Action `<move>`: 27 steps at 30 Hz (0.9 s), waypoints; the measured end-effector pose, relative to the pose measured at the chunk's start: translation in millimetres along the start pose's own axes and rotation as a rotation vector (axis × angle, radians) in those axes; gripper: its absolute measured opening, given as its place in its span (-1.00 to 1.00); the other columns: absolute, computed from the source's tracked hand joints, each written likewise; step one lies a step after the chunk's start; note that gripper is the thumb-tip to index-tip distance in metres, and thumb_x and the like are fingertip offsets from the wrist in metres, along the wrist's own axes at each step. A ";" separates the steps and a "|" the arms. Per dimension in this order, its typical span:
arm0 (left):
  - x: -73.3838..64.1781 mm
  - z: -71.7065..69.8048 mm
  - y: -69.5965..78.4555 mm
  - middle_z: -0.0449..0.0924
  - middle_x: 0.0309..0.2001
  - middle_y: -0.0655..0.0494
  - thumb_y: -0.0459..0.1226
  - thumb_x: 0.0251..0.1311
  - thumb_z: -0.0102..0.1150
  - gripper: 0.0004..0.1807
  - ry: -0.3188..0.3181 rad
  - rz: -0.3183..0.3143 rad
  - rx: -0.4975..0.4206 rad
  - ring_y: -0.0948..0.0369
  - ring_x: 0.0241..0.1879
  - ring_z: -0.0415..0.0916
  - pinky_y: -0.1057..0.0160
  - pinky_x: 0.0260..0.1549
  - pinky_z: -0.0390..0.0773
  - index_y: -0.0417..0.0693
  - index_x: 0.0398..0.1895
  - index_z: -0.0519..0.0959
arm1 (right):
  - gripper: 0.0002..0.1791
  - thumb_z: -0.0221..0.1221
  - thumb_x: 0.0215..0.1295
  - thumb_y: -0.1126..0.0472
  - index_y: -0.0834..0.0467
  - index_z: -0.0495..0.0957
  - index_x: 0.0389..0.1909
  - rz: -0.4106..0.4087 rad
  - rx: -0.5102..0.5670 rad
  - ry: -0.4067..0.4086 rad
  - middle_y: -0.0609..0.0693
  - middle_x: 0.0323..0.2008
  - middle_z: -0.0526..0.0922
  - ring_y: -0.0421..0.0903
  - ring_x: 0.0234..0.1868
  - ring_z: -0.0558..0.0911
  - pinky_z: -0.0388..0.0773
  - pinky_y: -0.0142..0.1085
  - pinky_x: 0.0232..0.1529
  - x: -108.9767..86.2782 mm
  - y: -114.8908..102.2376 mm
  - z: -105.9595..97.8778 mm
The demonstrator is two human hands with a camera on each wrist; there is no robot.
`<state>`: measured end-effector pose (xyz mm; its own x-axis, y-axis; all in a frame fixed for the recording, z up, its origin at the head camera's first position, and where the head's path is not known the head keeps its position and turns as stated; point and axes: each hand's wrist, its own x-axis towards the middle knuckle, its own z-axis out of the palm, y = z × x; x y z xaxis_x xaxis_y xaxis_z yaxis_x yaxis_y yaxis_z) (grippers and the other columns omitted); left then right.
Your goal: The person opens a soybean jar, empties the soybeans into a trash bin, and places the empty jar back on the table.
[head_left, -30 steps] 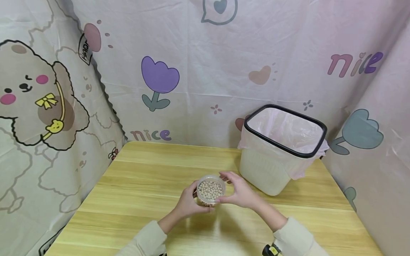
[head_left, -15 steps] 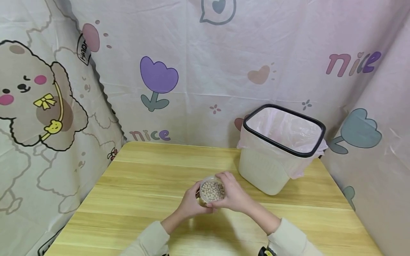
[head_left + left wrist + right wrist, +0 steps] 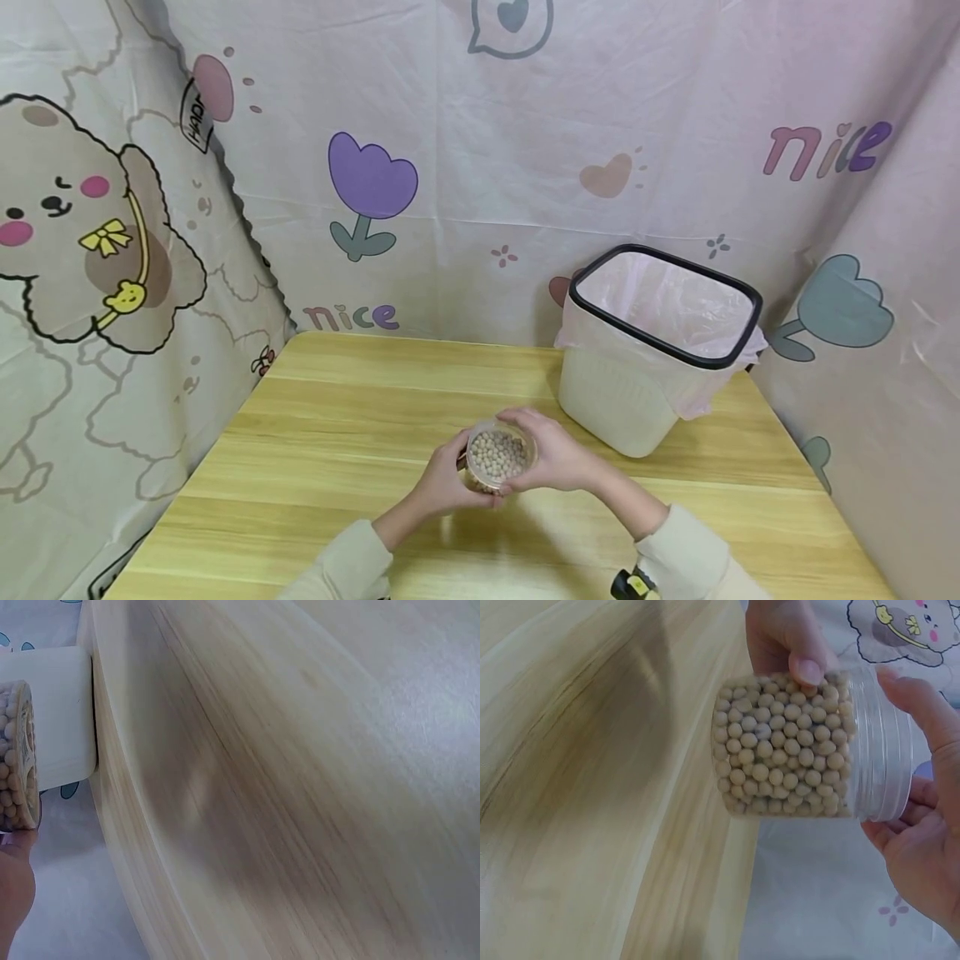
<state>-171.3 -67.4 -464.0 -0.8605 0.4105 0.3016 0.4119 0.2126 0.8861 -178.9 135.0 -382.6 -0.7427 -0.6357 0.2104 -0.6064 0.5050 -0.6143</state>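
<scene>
Jar [image 3: 498,456] held roughly upright, left of the bin [image 3: 618,400]: left grip [image 3: 446,482] clasps its body, right grip [image 3: 557,457], nearer the bin, curls round its top.

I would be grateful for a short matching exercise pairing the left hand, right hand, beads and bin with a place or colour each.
1. Left hand
2. Right hand
3. Beads
4. Bin

A. Beige
B. Around the jar's top end
C. Standing on the table
D. Gripping the jar's lower part

Pairs: 1-D, 2-B, 3-A, 4-C
</scene>
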 end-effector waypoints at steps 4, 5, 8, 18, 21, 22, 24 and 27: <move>-1.8 -1.6 1.2 0.44 0.12 -0.12 -0.27 -0.36 0.54 -0.03 -0.041 0.008 -0.033 0.01 0.07 0.47 0.39 0.08 0.49 -0.23 0.25 0.25 | -0.10 0.47 -0.29 0.14 0.28 0.33 0.18 -0.024 0.005 -0.029 0.12 0.14 0.48 0.06 0.14 0.47 0.45 -0.02 0.18 -1.0 0.2 -3.3; -2.2 -1.8 1.1 0.44 0.11 -0.14 -0.29 -0.36 0.54 -0.03 -0.050 0.014 -0.040 0.01 0.08 0.47 0.39 0.08 0.48 -0.24 0.24 0.25 | -0.11 0.46 -0.29 0.15 0.28 0.34 0.18 -0.034 0.002 -0.038 0.12 0.14 0.48 0.06 0.14 0.47 0.44 -0.01 0.18 -1.3 0.2 -4.2; -3.2 -1.8 0.6 0.44 0.10 -0.16 -0.31 -0.37 0.54 -0.05 -0.067 0.025 -0.058 0.04 0.07 0.48 0.39 0.08 0.48 -0.25 0.22 0.27 | -0.11 0.44 -0.29 0.17 0.27 0.34 0.19 -0.056 0.011 -0.068 0.13 0.15 0.48 0.07 0.16 0.46 0.41 0.01 0.20 -2.0 -0.8 -7.1; -6.6 2.8 -0.3 0.47 0.10 -0.06 -0.25 -0.39 0.56 -0.02 -0.117 0.007 -0.072 0.16 0.07 0.49 0.34 0.10 0.49 -0.16 0.24 0.27 | -0.11 0.40 -0.23 0.18 0.28 0.29 0.23 -0.093 0.040 -0.142 0.17 0.20 0.43 0.11 0.22 0.41 0.38 0.05 0.23 -3.2 -1.7 -18.0; -8.7 2.8 -0.1 0.49 0.10 -0.04 -0.23 -0.39 0.56 -0.02 -0.094 -0.020 -0.049 0.14 0.07 0.49 0.33 0.10 0.49 -0.17 0.24 0.28 | -0.12 0.41 -0.20 0.16 0.29 0.29 0.22 -0.071 0.041 -0.102 0.17 0.19 0.43 0.12 0.20 0.43 0.40 0.04 0.21 -4.4 -0.2 -19.6; -9.3 2.3 -0.3 0.49 0.09 -0.03 -0.22 -0.40 0.57 -0.01 -0.080 -0.032 -0.041 0.13 0.06 0.49 0.33 0.10 0.49 -0.17 0.24 0.29 | -0.12 0.42 -0.20 0.15 0.29 0.30 0.22 -0.062 0.040 -0.080 0.16 0.19 0.44 0.11 0.19 0.43 0.41 0.02 0.20 -5.1 0.9 -19.7; -10.5 1.1 -0.9 0.49 0.10 -0.01 -0.20 -0.44 0.58 0.01 -0.049 -0.062 -0.027 0.11 0.06 0.49 0.33 0.10 0.49 -0.17 0.24 0.29 | -0.11 0.44 -0.21 0.13 0.30 0.31 0.21 -0.047 0.037 -0.030 0.16 0.18 0.45 0.10 0.18 0.45 0.44 -0.01 0.18 -7.2 3.5 -19.2; -10.9 -1.3 -3.2 0.48 0.11 0.01 -0.17 -0.48 0.59 0.04 -0.008 -0.088 -0.006 0.08 0.08 0.48 0.33 0.11 0.47 -0.14 0.25 0.29 | -0.09 0.47 -0.23 0.09 0.30 0.33 0.20 -0.034 0.009 0.044 0.17 0.17 0.46 0.11 0.16 0.45 0.46 -0.03 0.16 -11.0 8.9 -17.6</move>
<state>-163.7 -73.7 -469.7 -0.8909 0.3975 0.2198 0.3332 0.2432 0.9109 -181.2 156.8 -377.0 -0.7337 -0.6259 0.2644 -0.6289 0.4784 -0.6129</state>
